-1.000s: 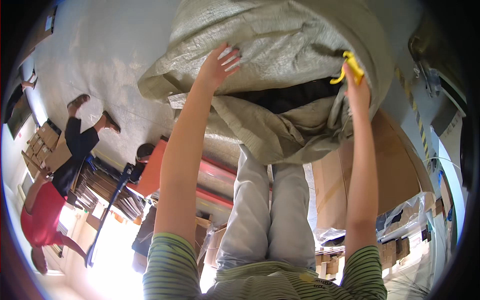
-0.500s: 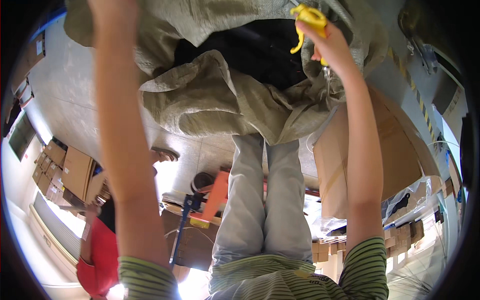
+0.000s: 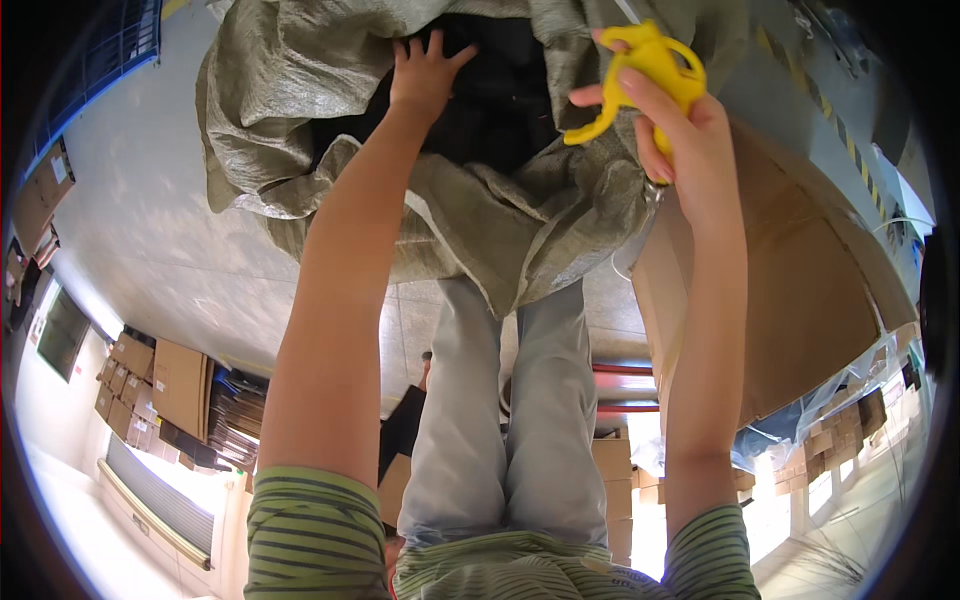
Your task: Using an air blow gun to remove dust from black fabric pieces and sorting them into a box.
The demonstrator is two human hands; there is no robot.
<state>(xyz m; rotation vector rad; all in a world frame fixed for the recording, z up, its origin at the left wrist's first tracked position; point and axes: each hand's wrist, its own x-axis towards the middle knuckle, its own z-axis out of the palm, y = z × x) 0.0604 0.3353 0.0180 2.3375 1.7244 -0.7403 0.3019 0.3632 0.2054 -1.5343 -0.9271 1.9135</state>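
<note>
A large grey-green woven sack (image 3: 270, 80) stands before my legs, its mouth bunched and folded. Dark contents (image 3: 500, 100) fill the opening; I cannot make out what they are. My left hand (image 3: 425, 80) reaches over the near rim with fingers spread on or just above the dark contents, holding nothing. To the right of the opening, my right hand (image 3: 695, 150) grips a yellow air blow gun (image 3: 655, 70) by its handle. Its thin nozzle points up and away, and a metal fitting shows below the grip.
A big brown cardboard box (image 3: 800, 290) stands close on the right, with clear plastic film (image 3: 800, 410) at its edge. Stacked cartons (image 3: 180, 385) line the left. A blue mesh cage (image 3: 110, 70) is at far left, and striped floor tape (image 3: 820, 115) runs at far right.
My left hand has come from the upper left, right and nearer, into the sack's mouth. My right hand and the blow gun have shifted slightly right and nearer. The person in red has mostly left view.
</note>
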